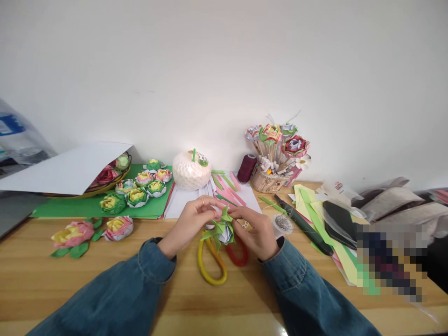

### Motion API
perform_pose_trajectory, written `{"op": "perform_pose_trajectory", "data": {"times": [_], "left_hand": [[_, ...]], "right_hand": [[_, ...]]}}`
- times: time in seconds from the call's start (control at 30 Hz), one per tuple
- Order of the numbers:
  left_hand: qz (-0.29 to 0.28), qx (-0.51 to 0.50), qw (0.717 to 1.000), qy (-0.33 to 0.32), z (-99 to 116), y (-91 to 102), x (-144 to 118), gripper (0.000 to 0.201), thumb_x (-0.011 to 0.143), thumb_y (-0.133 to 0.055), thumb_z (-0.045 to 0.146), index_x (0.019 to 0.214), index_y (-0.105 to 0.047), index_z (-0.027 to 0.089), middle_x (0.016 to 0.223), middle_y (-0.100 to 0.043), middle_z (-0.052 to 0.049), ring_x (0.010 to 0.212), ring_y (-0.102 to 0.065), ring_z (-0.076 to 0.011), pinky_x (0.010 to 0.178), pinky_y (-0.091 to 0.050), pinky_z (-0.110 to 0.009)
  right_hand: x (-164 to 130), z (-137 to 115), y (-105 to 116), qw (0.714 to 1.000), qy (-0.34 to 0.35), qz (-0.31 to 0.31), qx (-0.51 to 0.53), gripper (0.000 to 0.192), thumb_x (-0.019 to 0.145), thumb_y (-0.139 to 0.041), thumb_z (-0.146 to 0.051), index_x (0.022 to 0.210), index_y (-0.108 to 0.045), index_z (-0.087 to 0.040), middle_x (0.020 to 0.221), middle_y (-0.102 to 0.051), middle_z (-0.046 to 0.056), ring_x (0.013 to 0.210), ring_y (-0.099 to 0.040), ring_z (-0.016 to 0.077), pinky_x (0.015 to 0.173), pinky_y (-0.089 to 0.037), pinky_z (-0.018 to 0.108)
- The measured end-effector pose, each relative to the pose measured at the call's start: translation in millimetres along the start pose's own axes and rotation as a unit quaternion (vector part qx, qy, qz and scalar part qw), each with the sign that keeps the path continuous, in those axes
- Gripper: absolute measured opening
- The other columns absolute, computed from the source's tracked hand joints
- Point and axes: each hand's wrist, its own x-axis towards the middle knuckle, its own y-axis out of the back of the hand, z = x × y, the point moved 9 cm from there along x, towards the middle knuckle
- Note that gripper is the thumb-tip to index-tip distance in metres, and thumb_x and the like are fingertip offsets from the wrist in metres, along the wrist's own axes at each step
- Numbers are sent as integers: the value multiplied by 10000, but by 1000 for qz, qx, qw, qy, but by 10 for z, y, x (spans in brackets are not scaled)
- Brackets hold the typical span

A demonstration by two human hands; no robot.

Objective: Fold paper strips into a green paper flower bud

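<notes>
Between my two hands, over the wooden table, is a folded paper flower with light green outer petals and a whitish centre. My left hand, with a ring on one finger, pinches the flower from its left and upper side. From the right, my right hand has its fingers closed on the green petals. Just below the flower lie scissors with a yellow handle loop and a red handle loop; their blades are hidden behind my hands and the flower.
Finished paper flowers sit on green paper at the left. A foam-wrapped round object, a dark red thread spool and a basket of paper flowers line the wall. Rightward lie a pin box, paper strips and a phone.
</notes>
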Motion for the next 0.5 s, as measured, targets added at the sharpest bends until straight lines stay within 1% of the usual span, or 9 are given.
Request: {"op": "perform_pose_trajectory", "data": {"times": [0.07,0.1,0.13,0.23,0.3,0.37,0.4,0.43,0.5], "left_hand": [[-9,-73,995,68,-116,-32,-12,181,717,-547,225,865,-642,182,710,-583,-9,691,-549,-126,583,-410,-218],[-18,-85,993,82,-144,-60,-18,180,720,-558,242,863,-642,171,723,-590,-14,702,-547,-123,596,-410,-215],[-31,-83,993,83,-148,-92,-22,165,712,-579,244,836,-646,157,743,-598,-21,719,-545,-121,623,-411,-214],[-61,-53,996,43,-102,-161,-20,106,679,-627,211,755,-641,138,755,-613,-26,726,-540,-118,690,-406,-226],[-46,-39,998,15,-74,-133,-5,95,680,-627,207,749,-630,143,747,-614,-25,729,-543,-128,706,-409,-246],[3,-24,1000,-11,-55,-35,17,88,679,-627,204,747,-620,149,773,-614,-29,765,-550,-143,739,-409,-268],[34,-15,999,-29,-38,29,25,84,672,-632,196,742,-616,153,794,-611,-30,792,-550,-148,766,-405,-278],[65,-7,996,-53,-11,89,28,74,664,-637,185,728,-613,158,806,-605,-28,814,-548,-150,790,-398,-283],[108,6,989,-102,44,169,18,60,641,-653,167,678,-606,165,815,-586,-19,842,-541,-150,817,-387,-283]], "right_hand": [[-2,-81,44,999,39,19,-27,127,757,-519,-108,823,-595,-185,915,-668,69,838,-630,155,736,-506,273],[-4,-118,62,997,57,28,-44,139,757,-520,-101,835,-597,-188,921,-667,70,837,-630,153,730,-510,274],[-7,-151,76,995,75,37,-61,153,756,-523,-93,846,-599,-190,918,-667,68,834,-628,152,727,-511,277],[-15,-232,98,987,116,58,-99,175,749,-536,-79,854,-608,-200,936,-656,65,883,-602,165,769,-495,308],[-16,-245,143,983,111,85,-122,163,745,-552,-93,844,-618,-203,980,-630,76,933,-569,188,803,-469,341],[-14,-200,230,981,63,128,-131,111,745,-570,-141,830,-620,-193,943,-610,88,893,-558,199,773,-460,349],[-9,-143,251,984,22,134,-115,76,754,-569,-174,814,-615,-184,875,-605,81,820,-562,187,723,-465,332],[-2,-64,240,988,-28,124,-83,67,769,-558,-213,796,-606,-176,789,-593,62,730,-556,167,660,-463,306],[-1,116,87,989,-134,53,30,158,813,-503,-295,758,-582,-169,632,-545,9,556,-500,116,524,-427,247]]}}
